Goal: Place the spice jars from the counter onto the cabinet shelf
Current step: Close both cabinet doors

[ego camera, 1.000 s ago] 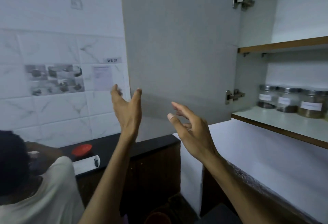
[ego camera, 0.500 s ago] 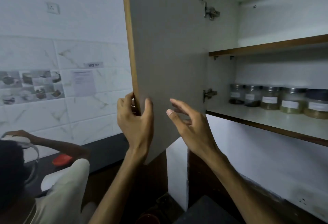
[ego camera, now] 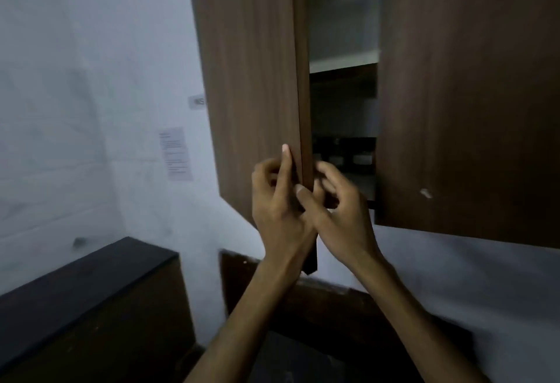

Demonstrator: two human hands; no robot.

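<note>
**Me:** Both of my hands are on the edge of the left cupboard door (ego camera: 251,79). My left hand (ego camera: 278,210) pinches that edge, with the thumb up on the brown front and the other fingers curled around it. My right hand (ego camera: 342,210) is curled at the same edge from the other side, with its thumb lying across my left hand. It is blurry, so I cannot tell how hard it grips.

**Friend:** What is on your left?

**Me:** A black counter (ego camera: 91,276) is low down by the white wall (ego camera: 91,79). I see no jars on the part that shows. A paper sheet (ego camera: 175,153) is stuck on the wall, just beside the door.

**Friend:** And the jars?

**Me:** Look through the gap between the left door and the right door (ego camera: 469,94). It is dark in there, but I can see some jars (ego camera: 348,155) standing in a row on the lower shelf (ego camera: 360,181). I cannot count them. A higher shelf (ego camera: 342,61) looks bare where it shows.

**Friend:** So are you done?

**Me:** I think nearly. The jars I can see are up on the shelf, and neither hand holds one. The door is almost shut. If no jars are left on the hidden part of the counter, only pushing the door closed is left.
</note>
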